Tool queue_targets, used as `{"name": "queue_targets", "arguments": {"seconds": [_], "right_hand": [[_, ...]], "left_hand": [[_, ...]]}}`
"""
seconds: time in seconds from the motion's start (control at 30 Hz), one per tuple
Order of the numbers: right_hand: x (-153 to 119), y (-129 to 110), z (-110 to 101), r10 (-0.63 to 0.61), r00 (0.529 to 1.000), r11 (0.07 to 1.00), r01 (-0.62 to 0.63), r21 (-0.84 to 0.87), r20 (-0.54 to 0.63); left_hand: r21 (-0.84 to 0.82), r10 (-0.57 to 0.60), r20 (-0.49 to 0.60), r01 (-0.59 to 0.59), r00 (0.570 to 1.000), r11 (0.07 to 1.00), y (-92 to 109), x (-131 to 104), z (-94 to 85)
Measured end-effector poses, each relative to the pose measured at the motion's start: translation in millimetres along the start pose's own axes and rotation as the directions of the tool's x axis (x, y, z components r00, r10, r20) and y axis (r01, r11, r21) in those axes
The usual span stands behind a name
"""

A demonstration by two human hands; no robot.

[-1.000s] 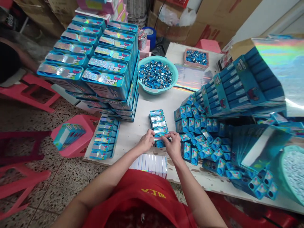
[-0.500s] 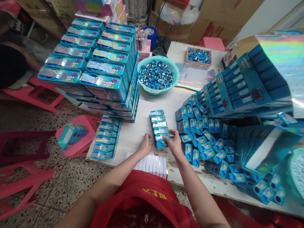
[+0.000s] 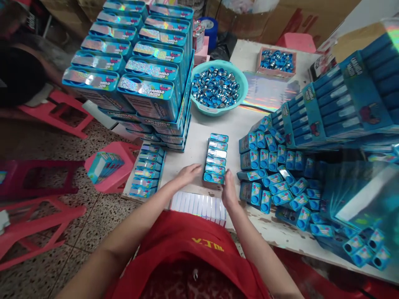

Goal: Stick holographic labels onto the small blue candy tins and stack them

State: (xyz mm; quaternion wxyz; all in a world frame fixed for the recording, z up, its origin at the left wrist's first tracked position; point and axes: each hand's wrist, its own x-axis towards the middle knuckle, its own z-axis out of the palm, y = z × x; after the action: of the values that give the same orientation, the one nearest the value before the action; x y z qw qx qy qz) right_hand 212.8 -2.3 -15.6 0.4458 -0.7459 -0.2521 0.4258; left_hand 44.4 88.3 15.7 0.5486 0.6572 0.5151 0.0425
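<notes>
A short row of small blue boxes (image 3: pixel 215 161) stands on the white table, each top crossed by a shiny silver sticker. Just left of the row is my left hand (image 3: pixel 189 174), open, its fingers stretched towards the boxes with a small gap. My right hand (image 3: pixel 229 190) is at the row's near right corner, open with fingers straight and holding nothing; whether it touches the front box I cannot tell. Close to my apron lies a bundle of white, silver-edged strips (image 3: pixel 199 206). Many loose blue boxes (image 3: pixel 264 160) with round holes in their tops are grouped to the right.
A turquoise bowl (image 3: pixel 245 92) holds blue and silver round caps; a pink box (image 3: pixel 277 74) has more. Tall stacks of blue cartons (image 3: pixel 149 89) rise at the left, above a tray of boxes (image 3: pixel 146 171). Display cartons (image 3: pixel 339 104) lean at right. Pink stools (image 3: pixel 120 160) stand left.
My right hand has left the top of the front box and dropped to the row's right side. My left hand has straightened its fingers. The whole view has shifted.
</notes>
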Motion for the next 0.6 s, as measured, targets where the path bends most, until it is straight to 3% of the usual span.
{"name": "queue_targets", "arguments": {"seconds": [0.03,0.1,0.17,0.2,0.27,0.33,0.43,0.53,0.6], "right_hand": [[-9.8,5.4,-6.3,0.024,0.999,0.998,-0.027,-0.065,-0.049],[-31.9,20.3,-22.8,0.045,0.990,0.977,-0.072,-0.202,-0.131],[-52.9,36.9,-38.9,0.057,0.982,0.946,-0.111,-0.304,-0.182],[-61.4,44.0,-44.8,0.102,0.978,0.931,-0.157,-0.329,-0.180],[-72.5,52.7,-50.7,0.228,0.969,0.920,-0.247,-0.305,-0.097],[-75.9,53.2,-49.5,0.310,0.948,0.936,-0.292,-0.199,0.070],[-74.0,45.3,-43.6,0.262,0.940,0.965,-0.257,-0.050,0.218],[-75.2,38.1,-41.2,0.137,0.963,0.991,-0.132,-0.036,0.233],[-79.2,33.4,-40.7,0.060,0.961,0.998,-0.051,-0.041,0.269]], "left_hand": [[0.161,-0.099,-0.042,0.105,0.994,0.981,-8.3,-11.4,-7.5],[0.418,-0.306,-0.146,0.339,0.941,0.843,-28.6,-39.9,-13.8],[0.495,-0.441,-0.174,0.466,0.880,0.734,-51.1,-67.9,-8.6],[0.478,-0.473,-0.149,0.482,0.868,0.734,-61.9,-79.0,-3.0],[0.322,-0.466,-0.067,0.461,0.882,0.827,-80.2,-92.8,9.6],[0.048,-0.391,-0.005,0.391,0.920,0.919,-92.4,-97.1,17.7],[-0.218,-0.280,0.045,0.283,0.959,0.934,-98.1,-96.7,14.0],[-0.176,-0.184,0.023,0.185,0.983,0.967,-87.7,-98.3,0.3],[0.022,-0.086,-0.039,0.087,0.996,0.996,-71.7,-99.7,-3.4]]}}
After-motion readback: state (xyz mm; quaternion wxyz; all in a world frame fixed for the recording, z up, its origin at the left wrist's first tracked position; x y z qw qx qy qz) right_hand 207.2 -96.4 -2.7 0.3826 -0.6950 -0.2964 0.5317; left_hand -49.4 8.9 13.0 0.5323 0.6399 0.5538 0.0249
